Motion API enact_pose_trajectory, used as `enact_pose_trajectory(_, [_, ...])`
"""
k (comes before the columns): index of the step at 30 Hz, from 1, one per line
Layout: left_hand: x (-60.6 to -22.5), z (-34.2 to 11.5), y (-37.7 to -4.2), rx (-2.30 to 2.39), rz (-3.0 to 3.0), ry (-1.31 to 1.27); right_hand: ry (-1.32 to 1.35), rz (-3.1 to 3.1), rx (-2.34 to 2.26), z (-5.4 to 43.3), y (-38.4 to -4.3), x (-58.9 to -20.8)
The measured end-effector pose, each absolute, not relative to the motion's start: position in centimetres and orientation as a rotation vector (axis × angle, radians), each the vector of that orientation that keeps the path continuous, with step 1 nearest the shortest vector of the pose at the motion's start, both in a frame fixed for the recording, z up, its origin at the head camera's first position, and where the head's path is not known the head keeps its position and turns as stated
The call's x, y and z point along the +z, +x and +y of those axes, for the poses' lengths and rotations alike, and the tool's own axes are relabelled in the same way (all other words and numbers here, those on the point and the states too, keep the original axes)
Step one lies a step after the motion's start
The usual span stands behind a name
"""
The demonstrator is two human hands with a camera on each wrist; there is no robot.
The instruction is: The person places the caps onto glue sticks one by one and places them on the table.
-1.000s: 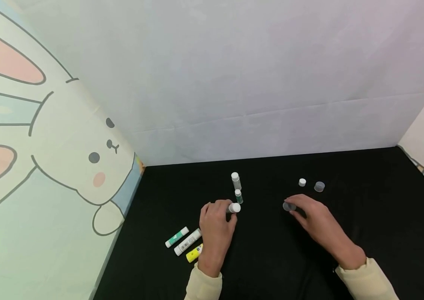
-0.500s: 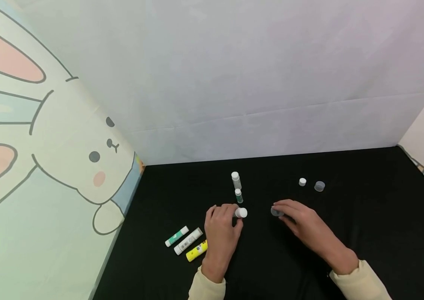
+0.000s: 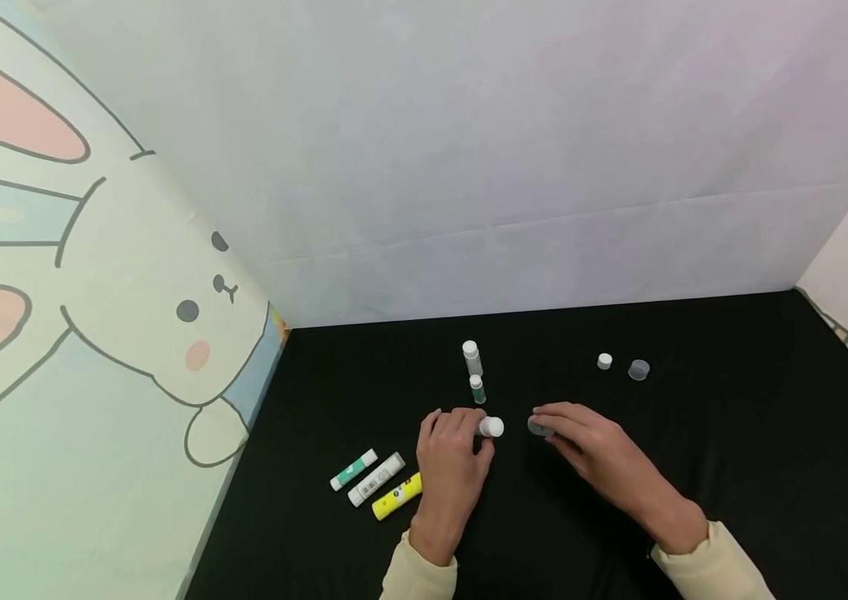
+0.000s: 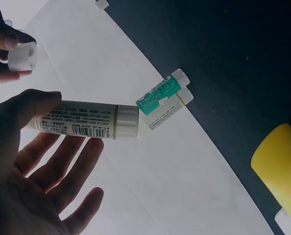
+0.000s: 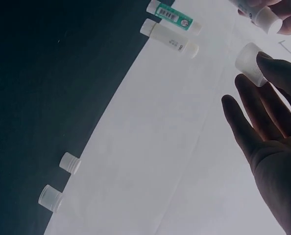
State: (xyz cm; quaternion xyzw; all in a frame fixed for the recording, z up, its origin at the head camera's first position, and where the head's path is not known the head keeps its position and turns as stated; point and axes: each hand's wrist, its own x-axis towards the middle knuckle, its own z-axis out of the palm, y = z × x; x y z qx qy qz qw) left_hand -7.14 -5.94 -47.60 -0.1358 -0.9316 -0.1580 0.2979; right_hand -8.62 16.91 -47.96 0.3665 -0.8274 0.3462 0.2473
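Note:
In the head view my left hand (image 3: 449, 467) grips a glue stick (image 3: 491, 427) upright, its white top end toward the right hand. The left wrist view shows the thumb and fingers around the glue stick's printed tube (image 4: 89, 120), with a white base below the label. My right hand (image 3: 596, 450) pinches a clear plastic cap (image 3: 539, 427) between thumb and fingers, a short gap to the right of the glue stick. The right wrist view shows this ribbed cap (image 5: 250, 63) at the fingertips, apart from the glue stick's white end (image 5: 269, 22).
A white glue stick (image 3: 472, 360) and a small green one (image 3: 478, 390) stand behind the left hand. Green (image 3: 353, 470), white (image 3: 377, 480) and yellow (image 3: 397, 497) sticks lie to the left. A white cap (image 3: 604, 362) and a clear cap (image 3: 639, 370) sit at the back right.
My right hand has moved left with the clear cap, and my left hand has moved slightly right with the glue stick. The gap between them has narrowed.

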Motion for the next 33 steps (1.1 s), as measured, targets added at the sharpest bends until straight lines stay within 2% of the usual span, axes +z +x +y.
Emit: enact_pose_trajectory(33, [-48.2,-5.5,-6.5,-0.429,-2.528,-0.400,1.113,-2.187,0.985,15.2,-7.7,-47.6])
